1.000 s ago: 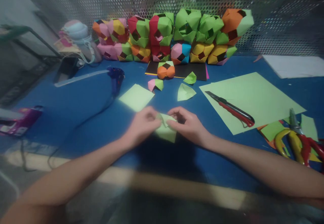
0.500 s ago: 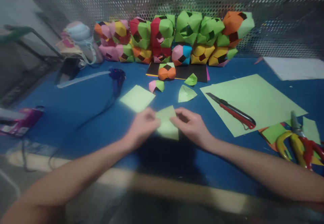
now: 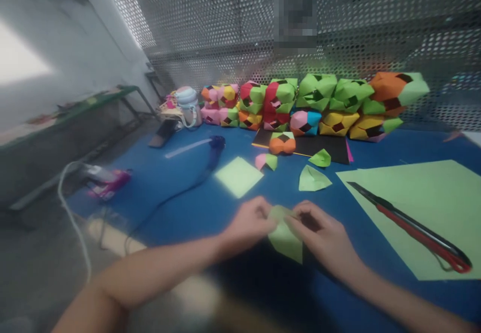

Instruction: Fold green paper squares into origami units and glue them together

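A small pale green paper [image 3: 286, 241] is pinched between my two hands above the blue table. My left hand [image 3: 251, 224] grips its left edge with thumb and fingers. On the other side, my right hand [image 3: 323, 230] holds the upper right part, fingers curled. Just beyond them lie a flat pale green paper square [image 3: 239, 176] and a folded pale green piece [image 3: 314, 179]. A smaller bright green folded piece [image 3: 320, 158] and a pink-and-green one [image 3: 266, 161] sit farther back.
Stacked coloured paper balls [image 3: 280, 97] line the mesh wall. A utility knife [image 3: 409, 225] rests on a large green sheet [image 3: 447, 192] at right. A blue glue gun [image 3: 216, 147] with a cord, a phone [image 3: 163, 132], a flask [image 3: 188, 105] and a pink device [image 3: 108, 183] are on the left.
My view has tilted up and turned left, so the scene sits lower and farther right. Both hands still hold the green paper; its upper part now looks more bent.
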Demonstrator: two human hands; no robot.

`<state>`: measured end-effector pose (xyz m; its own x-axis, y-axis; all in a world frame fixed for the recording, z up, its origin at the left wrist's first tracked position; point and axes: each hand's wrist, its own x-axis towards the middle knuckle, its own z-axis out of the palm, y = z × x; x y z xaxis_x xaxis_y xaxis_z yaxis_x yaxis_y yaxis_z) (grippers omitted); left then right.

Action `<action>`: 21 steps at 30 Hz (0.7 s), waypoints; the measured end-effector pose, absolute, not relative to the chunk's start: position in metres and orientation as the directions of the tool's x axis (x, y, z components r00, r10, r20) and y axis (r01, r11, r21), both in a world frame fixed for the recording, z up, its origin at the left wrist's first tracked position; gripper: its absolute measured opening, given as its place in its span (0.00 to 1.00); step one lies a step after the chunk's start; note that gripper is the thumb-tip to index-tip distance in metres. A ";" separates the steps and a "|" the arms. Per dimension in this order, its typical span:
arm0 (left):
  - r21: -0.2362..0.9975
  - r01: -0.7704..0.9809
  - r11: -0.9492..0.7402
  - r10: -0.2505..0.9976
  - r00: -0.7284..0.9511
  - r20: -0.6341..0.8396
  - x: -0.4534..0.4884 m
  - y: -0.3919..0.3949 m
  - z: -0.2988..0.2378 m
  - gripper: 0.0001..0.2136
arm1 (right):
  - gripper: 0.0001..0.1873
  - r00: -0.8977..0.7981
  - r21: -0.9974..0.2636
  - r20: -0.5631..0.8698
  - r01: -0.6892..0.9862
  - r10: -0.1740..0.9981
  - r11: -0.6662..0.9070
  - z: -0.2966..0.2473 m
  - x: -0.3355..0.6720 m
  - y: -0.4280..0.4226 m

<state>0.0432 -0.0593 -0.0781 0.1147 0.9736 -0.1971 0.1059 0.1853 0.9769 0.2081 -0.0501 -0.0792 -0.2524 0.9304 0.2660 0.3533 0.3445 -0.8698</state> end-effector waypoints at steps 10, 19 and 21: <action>0.960 0.177 0.217 0.968 0.088 -0.235 0.043 -0.056 -0.097 0.09 | 0.08 -0.283 -0.780 0.426 0.368 0.859 0.507 -0.093 0.213 -0.048; 0.952 0.133 0.275 0.947 0.136 -0.292 0.042 -0.053 -0.105 0.11 | 0.11 -0.283 -0.770 0.441 0.368 0.852 0.521 -0.102 0.218 -0.043; 0.954 0.123 0.274 0.943 0.162 -0.292 0.041 -0.053 -0.105 0.11 | 0.11 -0.315 -0.757 0.452 0.360 0.835 0.546 -0.115 0.224 -0.041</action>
<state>0.0413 -0.0528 -0.1050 0.1618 0.9426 -0.2921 0.1229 0.2745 0.9537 0.2236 -0.0410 -0.1147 -0.3153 0.8347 0.4516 0.3601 0.5455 -0.7568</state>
